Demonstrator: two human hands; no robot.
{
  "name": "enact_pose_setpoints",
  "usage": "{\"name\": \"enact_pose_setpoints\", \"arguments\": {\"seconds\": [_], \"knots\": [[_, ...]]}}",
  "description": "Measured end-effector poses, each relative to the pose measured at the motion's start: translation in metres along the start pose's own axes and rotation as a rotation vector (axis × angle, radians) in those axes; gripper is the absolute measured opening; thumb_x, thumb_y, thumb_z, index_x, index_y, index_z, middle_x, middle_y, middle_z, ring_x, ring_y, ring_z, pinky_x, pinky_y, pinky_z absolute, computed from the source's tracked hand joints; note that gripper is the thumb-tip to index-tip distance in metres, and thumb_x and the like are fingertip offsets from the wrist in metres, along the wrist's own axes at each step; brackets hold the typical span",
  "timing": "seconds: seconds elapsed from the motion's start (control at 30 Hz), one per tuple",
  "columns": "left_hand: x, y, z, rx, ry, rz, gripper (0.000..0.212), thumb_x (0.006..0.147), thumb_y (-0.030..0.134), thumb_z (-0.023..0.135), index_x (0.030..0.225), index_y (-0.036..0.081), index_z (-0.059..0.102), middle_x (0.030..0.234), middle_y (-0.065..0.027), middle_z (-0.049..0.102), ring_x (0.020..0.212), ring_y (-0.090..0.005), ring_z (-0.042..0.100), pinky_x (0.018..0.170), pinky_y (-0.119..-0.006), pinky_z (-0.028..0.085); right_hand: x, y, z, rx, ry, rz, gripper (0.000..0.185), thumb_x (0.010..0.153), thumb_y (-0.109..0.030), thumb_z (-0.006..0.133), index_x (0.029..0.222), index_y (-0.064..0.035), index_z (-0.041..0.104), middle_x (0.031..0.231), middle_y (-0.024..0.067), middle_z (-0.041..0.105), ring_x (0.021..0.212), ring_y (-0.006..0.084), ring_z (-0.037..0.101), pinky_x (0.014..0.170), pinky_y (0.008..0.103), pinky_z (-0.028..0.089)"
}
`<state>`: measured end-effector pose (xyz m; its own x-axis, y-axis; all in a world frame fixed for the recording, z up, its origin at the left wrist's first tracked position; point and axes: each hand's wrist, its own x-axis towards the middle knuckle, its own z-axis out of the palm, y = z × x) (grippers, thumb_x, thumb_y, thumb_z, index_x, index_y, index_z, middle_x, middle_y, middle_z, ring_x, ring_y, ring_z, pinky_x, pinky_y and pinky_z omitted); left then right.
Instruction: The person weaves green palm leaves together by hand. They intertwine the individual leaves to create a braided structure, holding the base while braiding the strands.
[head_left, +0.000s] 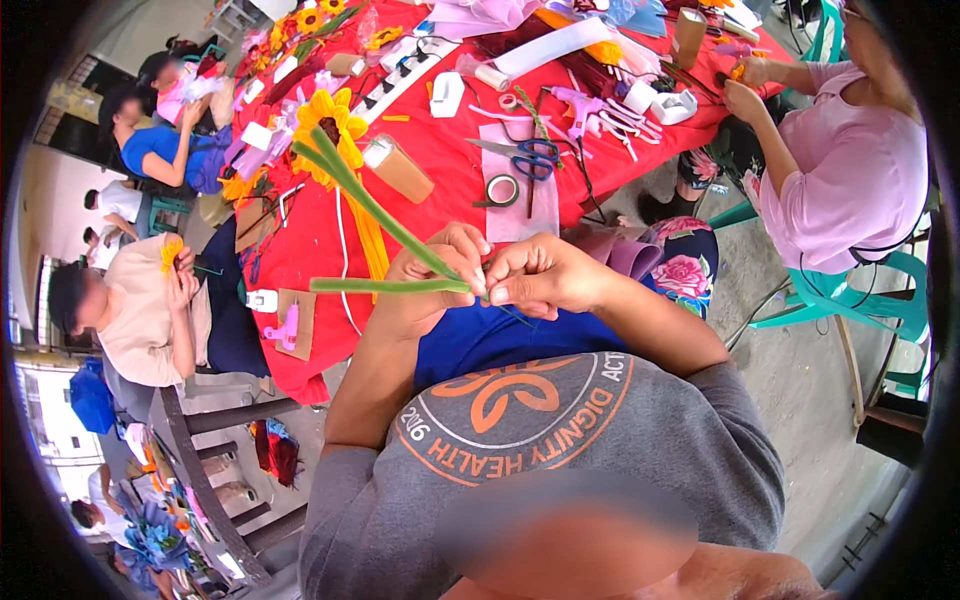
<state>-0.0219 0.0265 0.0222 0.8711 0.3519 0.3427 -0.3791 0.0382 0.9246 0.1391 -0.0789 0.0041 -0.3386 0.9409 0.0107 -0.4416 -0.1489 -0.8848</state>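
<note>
My left hand (429, 281) pinches green chenille stems between thumb and fingers, above my lap. One fuzzy stem (375, 214) slants up to the left; another stem (379, 286) points almost level to the left. At the joined ends, my right hand (559, 276) grips with thumb and forefinger, close against my left fingertips. Thin dark ends poke out beneath my right fingers. Beyond my left hand lies a yellow chenille sunflower (332, 124) with a brown centre. Past my fingers, a roll of dark green tape (502, 190) and blue-handled scissors (525, 155) rest on a pink sheet (544, 212).
A red-covered table (450, 187) holds a cardboard tube (401, 171), a power strip (405, 79) and a pink glue gun (576, 109). Another glue gun (285, 330) lies on cardboard at left. A person in pink (847, 165) sits right; a person in beige (154, 315) sits left.
</note>
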Motion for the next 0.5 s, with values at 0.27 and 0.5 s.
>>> {"name": "enact_pose_setpoints", "arguments": {"seconds": [0.27, 0.5], "knots": [[0.002, -0.014, 0.006, -0.270, 0.130, -0.006, 0.012, 0.070, 0.010, 0.070, 0.078, 0.005, 0.062, 0.082, -0.0034, 0.055, 0.096, -0.0204, 0.046, 0.087, -0.034, 0.036, 0.007, 0.008, 0.005, 0.041, 0.111, -0.244, 0.008, 0.087, -0.010, 0.054, 0.084, -0.0031, 0.055, 0.049, -0.0014, 0.044, 0.037, 0.0049, 0.038, 0.035, 0.0205, 0.028], [0.002, -0.014, 0.018, -0.043, 0.438, -0.028, 0.014, 0.078, -0.001, 0.063, 0.090, 0.003, 0.057, 0.085, -0.0035, 0.058, 0.080, -0.0107, 0.056, 0.074, -0.024, 0.044, 0.010, 0.014, 0.008, -0.079, 0.355, -0.283, 0.009, 0.088, -0.010, 0.054, 0.082, -0.0029, 0.054, 0.052, -0.0036, 0.043, 0.042, 0.0025, 0.035, 0.038, 0.0202, 0.027]]}}
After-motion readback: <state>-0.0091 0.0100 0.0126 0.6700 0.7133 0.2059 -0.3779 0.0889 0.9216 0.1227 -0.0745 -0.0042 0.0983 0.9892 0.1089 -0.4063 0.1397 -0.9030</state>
